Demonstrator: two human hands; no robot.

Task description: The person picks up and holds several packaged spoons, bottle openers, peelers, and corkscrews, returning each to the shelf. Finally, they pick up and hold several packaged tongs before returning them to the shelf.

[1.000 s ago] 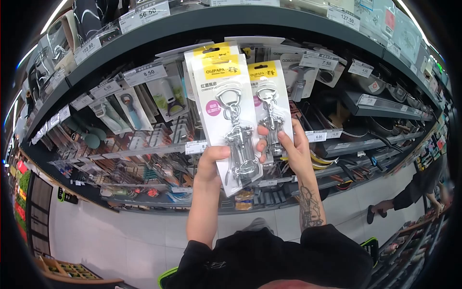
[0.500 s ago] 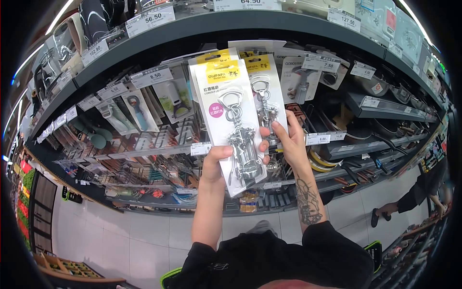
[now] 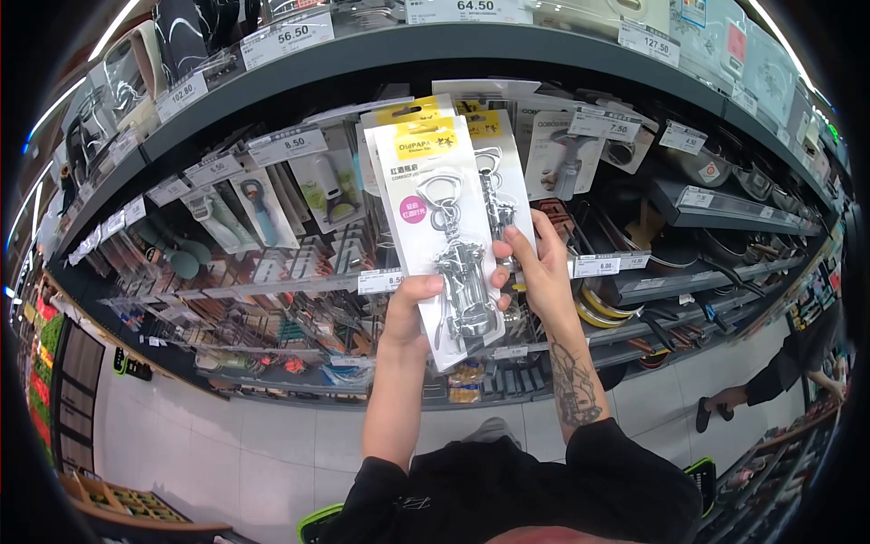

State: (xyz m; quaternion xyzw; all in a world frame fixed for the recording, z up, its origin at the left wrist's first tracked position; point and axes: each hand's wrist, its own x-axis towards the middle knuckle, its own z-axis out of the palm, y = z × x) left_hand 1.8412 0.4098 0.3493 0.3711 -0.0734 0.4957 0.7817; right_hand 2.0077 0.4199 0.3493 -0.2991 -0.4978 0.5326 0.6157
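Observation:
In front of the shelf, my left hand grips a carded corkscrew near its lower left edge, thumb across the front. The card is white with a yellow top, and the metal winged corkscrew sits under clear plastic. Another yellow-topped card peeks out just behind it. My right hand pinches a second corkscrew pack by its right edge, and its fingertips also reach the front pack's right edge. The front pack overlaps the left part of this second pack.
Hanging kitchen tools, such as a blue-handled opener and a peeler pack, line the shelf behind price tags. Pans sit on the right racks. Overhead juts a dark shelf edge. A person's leg shows at right.
The front pack has shifted slightly right and overlaps more of the second pack, whose corkscrew is now more covered. Both hands keep their hold.

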